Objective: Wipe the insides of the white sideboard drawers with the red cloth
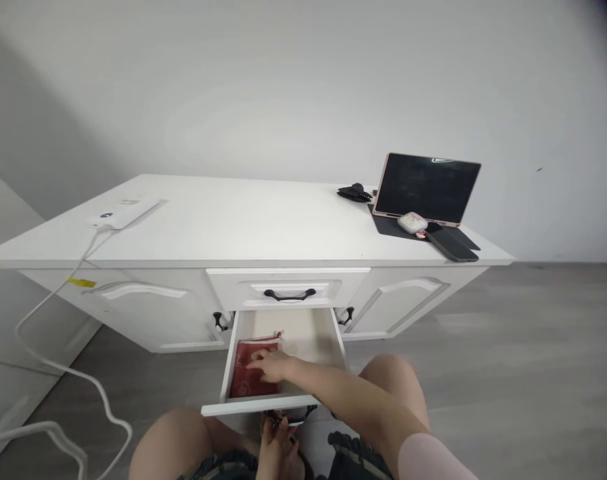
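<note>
My right hand (pixel 272 365) lies open-fingered on the red pouch (pixel 244 379) in the pulled-out drawer (pixel 263 404). My left hand (pixel 277 445) curls around its near black handle (pixel 297 418).

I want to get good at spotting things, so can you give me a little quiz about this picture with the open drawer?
1. True or false: the white wooden drawer below the desktop is pulled open.
2. What does the right hand rest on? A) a white power strip B) a red fabric pouch C) a dark tablet
3. Fill the gap: the left hand is at the open drawer's black ____.

Key: 1 true; 2 B; 3 handle.
</note>
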